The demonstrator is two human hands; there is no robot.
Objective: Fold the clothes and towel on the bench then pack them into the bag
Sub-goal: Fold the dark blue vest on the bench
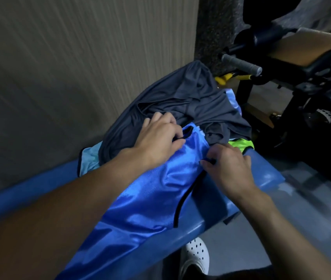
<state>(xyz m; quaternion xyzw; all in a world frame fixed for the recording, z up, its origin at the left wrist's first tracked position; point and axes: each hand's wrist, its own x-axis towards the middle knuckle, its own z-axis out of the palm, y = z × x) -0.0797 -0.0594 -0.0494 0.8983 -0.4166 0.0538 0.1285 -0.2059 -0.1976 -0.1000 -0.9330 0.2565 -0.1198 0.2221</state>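
A shiny blue jersey with black trim (144, 201) lies lengthwise on the blue bench (211, 225). My left hand (160, 142) pinches its black-edged top corner near the far end. My right hand (229, 168) grips the black trim on the jersey's right edge. Beyond my hands a crumpled dark grey shirt (182, 102) is heaped on the bench. A light blue cloth (88, 158) pokes out from under the grey shirt at the left, and a neon green garment (241, 144) shows at the right. No bag is in view.
A ribbed grey wall (69, 67) runs along the bench's far side. Black gym equipment with a grey handle (241, 63) and a tan pad (302, 47) stands at the right. My white perforated shoe (195, 255) is on the floor below the bench.
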